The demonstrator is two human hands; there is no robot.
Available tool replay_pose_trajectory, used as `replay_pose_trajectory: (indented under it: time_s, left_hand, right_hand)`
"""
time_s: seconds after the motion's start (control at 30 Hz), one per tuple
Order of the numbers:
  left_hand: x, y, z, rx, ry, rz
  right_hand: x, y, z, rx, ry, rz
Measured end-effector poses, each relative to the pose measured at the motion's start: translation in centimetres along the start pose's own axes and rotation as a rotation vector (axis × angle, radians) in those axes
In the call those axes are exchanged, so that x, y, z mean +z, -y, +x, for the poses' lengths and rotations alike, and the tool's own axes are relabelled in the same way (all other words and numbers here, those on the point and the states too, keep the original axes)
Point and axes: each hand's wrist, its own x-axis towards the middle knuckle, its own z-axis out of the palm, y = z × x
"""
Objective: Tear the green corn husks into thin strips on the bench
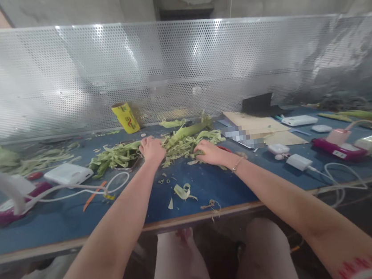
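A loose heap of pale green vegetable peelings point(177, 151) lies across the middle of the blue table, with a thicker green stalk point(188, 132) on top. At the heap's left side my left hand point(153, 150) is bent down, its fingers closed on some strips. Left of it, more peelings point(116, 156) cover a dark flat tray-like object point(130, 164), mostly hidden. My right hand point(212, 153) curls round peelings at the heap's right front, fingertips partly hidden. Just behind the right wrist shows a red edge point(224, 149). Small scraps point(183, 192) lie between my forearms.
A yellow cardboard tube point(126, 118) stands before the perforated metal screen point(98, 73). Purple power strips point(338, 149), white chargers point(299, 162) and cables flank both arms. A white power bank point(69, 174) lies left; brown card sheets point(254, 122) lie back right. The table's wooden edge point(195, 219) runs in front.
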Motion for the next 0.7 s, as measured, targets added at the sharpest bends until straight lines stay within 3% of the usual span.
replay_pose_trajectory:
  time_s: [0.13,0.27,0.4,0.47,0.53,0.6,0.7]
  left_hand:
    - [-0.3,-0.3,-0.1,0.002,0.133,0.054]
    - [-0.4,-0.4,0.1,0.068,0.009,-0.043]
    - [-0.3,-0.7,0.6,0.155,-0.110,-0.417]
    - [-0.3,-1.1,0.6,0.105,-0.090,-0.725]
    - [-0.4,-1.8,0.2,-0.006,0.054,-1.092]
    - [-0.6,-2.5,-0.4,-0.038,0.268,-1.397]
    - [-0.8,-3.3,-1.4,-0.019,0.487,-1.532]
  right_hand:
    - [-0.1,0.2,0.0,-0.001,0.008,-0.004]
    - [0.0,0.1,0.0,-0.014,-0.005,-0.010]
    - [0.0,0.0,0.0,-0.019,-0.042,-0.009]
    - [-0.1,0.2,0.1,-0.008,-0.086,0.011]
    - [-0.3,0.5,0.1,0.012,-0.147,0.065]
    - [-0.6,1.0,0.2,0.052,-0.219,0.165]
    - [-1.0,1.5,0.3,0.170,-0.288,0.366]
